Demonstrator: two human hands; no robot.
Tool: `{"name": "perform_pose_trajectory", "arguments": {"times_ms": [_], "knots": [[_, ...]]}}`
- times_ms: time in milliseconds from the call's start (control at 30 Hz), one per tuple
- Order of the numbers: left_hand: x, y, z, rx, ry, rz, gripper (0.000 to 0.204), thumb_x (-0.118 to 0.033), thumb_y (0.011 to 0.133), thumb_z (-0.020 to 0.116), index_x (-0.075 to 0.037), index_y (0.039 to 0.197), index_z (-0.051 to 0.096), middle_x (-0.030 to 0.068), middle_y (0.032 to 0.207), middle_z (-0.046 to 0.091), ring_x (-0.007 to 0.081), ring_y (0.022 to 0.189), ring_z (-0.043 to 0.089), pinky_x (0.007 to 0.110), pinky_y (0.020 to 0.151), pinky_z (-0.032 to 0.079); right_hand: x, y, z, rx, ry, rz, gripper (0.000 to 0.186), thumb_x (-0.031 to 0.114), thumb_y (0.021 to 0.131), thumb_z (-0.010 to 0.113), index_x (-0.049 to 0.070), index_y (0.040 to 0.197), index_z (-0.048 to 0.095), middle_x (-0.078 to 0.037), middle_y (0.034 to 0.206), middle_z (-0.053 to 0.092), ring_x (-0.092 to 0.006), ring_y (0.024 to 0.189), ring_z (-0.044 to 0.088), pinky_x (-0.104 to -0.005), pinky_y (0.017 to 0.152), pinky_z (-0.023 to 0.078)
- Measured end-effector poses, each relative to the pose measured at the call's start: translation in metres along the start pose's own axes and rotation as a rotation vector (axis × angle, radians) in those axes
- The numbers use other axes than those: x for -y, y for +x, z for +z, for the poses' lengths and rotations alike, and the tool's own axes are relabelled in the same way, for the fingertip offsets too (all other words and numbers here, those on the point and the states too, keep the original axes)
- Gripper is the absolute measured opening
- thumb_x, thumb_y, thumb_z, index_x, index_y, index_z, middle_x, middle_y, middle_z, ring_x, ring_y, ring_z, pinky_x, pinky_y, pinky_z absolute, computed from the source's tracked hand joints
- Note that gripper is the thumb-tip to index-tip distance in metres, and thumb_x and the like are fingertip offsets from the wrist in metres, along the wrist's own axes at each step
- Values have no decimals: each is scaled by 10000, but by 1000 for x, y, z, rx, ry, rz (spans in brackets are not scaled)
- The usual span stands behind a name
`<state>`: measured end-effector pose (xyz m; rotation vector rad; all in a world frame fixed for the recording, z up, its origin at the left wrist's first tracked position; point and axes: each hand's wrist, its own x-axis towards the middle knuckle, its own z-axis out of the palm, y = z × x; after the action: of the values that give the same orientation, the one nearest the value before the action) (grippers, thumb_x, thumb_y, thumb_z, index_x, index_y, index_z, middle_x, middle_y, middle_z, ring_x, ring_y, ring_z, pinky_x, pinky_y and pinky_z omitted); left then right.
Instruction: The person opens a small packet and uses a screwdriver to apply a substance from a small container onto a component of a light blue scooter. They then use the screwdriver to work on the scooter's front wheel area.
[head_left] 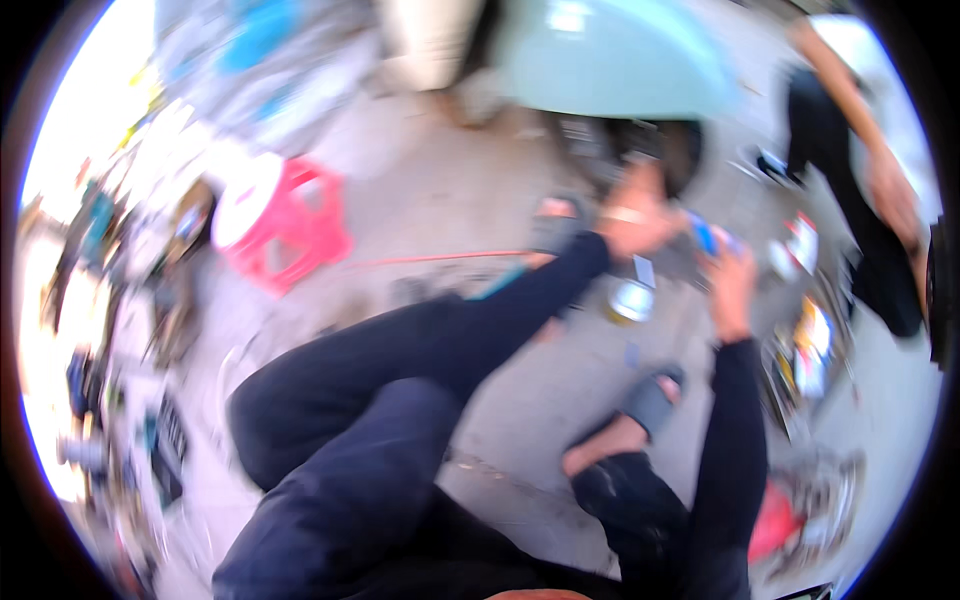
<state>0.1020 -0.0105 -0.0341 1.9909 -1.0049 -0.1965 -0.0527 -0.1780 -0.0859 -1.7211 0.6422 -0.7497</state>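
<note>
Motion blur smears much of the head view. My left hand [635,215] reaches to the underside of a pale blue rounded vehicle panel [620,65], by a dark wheel [683,158]. Its fingers are too smeared to show whether they grip anything. Just right of it, my right hand [732,285] is closed round a small blue object [704,236], whose kind I cannot make out. A shiny round can [632,300] stands on the ground below the two hands.
A pink plastic stool [310,225] with a white top stands left. Another person [850,150] is at the upper right. A tray of assorted items [808,350] lies right. Clutter lines the far left. A thin red line [440,259] crosses the ground.
</note>
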Motion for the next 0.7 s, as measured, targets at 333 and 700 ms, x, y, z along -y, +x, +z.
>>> {"name": "perform_pose_trajectory", "arguments": {"times_ms": [333,700], "knots": [[33,21,34,-257,-83,9,1006,-252,718,912,157,1385,280,388,1245,559,511,1222,569,493,1077,460,-27,-9,31,-13,340,134,266,254,1032,720,41,1019,562,-44,903,618,-139,763,608,-287,741,565],[12,-6,-7,-99,-364,-102,1181,-375,870,766,221,1545,1,480,1436,440,521,1367,507,440,1159,423,63,-67,49,32,512,201,209,235,1065,642,34,1091,593,-96,952,688,-111,696,599,-226,602,482]]}}
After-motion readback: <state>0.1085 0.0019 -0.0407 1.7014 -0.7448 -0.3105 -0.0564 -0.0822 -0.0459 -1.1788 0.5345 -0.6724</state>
